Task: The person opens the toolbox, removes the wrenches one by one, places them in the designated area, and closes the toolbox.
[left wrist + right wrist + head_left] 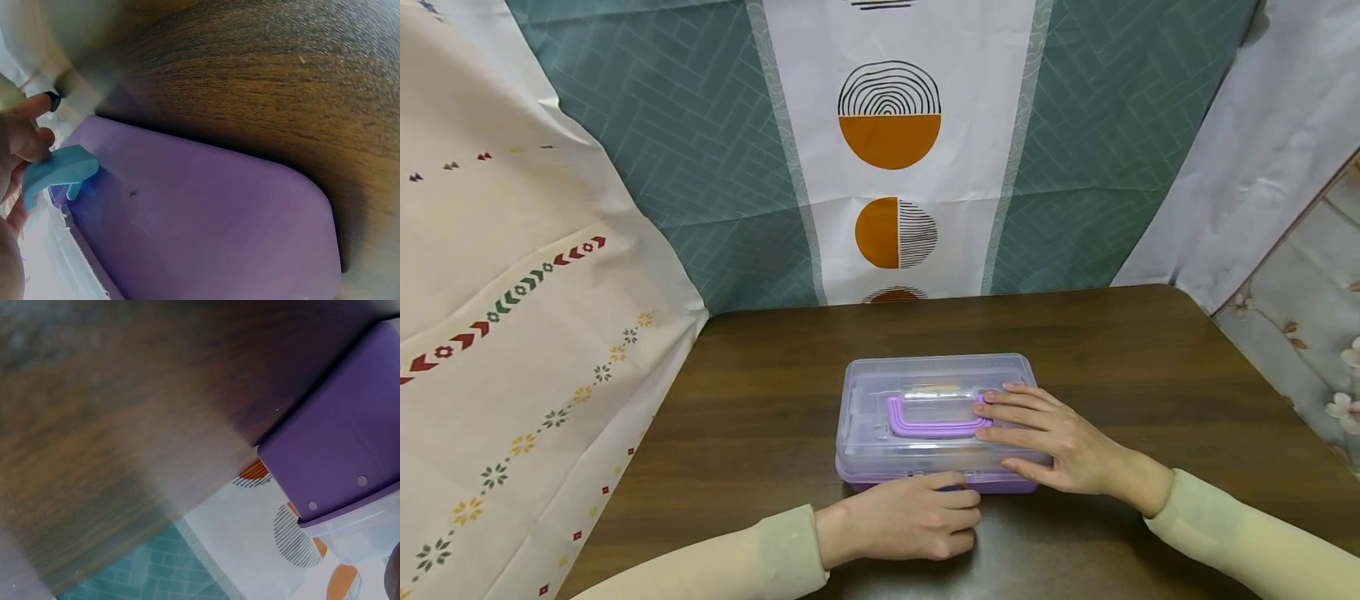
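Note:
A purple box (1011,486) with a clear lid (868,392) and a folded purple handle (936,431) lies flat on the table. My left hand (910,517) is at the middle of its front side, fingers curled. In the left wrist view that hand's thumb and fingers hold a light blue latch (69,165), which tilts out from the purple wall. My right hand (1060,437) rests on the lid's right part with fingers spread, its fingertips touching the handle's right end. The contents are blurred through the lid.
The brown wooden table (760,400) extends around the box. Behind it hangs a green and white patterned cloth (700,150). A cream cloth (512,375) drapes along the left edge, and a floral cloth (1315,333) is on the right.

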Tool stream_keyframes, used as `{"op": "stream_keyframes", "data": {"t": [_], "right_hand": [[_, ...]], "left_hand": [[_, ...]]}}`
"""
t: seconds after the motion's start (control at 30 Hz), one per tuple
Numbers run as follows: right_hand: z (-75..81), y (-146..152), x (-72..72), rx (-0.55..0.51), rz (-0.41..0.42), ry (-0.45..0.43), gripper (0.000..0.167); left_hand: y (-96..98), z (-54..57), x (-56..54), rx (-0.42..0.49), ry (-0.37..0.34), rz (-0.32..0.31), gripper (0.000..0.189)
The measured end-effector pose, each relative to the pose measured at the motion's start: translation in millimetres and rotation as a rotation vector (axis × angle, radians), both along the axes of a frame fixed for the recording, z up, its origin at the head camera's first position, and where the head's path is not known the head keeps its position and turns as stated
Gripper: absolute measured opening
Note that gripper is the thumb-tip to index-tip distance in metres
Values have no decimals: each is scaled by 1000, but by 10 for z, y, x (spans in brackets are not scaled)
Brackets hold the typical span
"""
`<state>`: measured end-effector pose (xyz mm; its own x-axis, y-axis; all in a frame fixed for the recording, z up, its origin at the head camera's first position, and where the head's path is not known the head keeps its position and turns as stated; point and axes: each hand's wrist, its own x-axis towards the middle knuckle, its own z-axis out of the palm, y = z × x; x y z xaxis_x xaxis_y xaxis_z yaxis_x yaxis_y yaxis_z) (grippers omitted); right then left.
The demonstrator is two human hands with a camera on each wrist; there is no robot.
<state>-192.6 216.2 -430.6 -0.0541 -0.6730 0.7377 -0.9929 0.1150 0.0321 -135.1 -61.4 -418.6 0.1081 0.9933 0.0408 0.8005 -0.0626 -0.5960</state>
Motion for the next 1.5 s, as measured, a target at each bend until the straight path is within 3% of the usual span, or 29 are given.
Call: {"op": "stream_keyframes", "data": {"t": [0.27,0.63,1.03,1.5], "right_hand": [[21,-9,-16,8,1,-2,38],[-25,-25,10,3,12,-6,38],[-7,-17,-8,2,5,2,38],[-14,-21,-1,4,4,-8,38]], "left_hand": [[0,-17,-24,-19,-44,-30,29],[-15,12,43,-21,-100,-38,22],[3,13,28,-33,-149,-69,22],[22,-49,58,-143,-220,-37,18]]}}
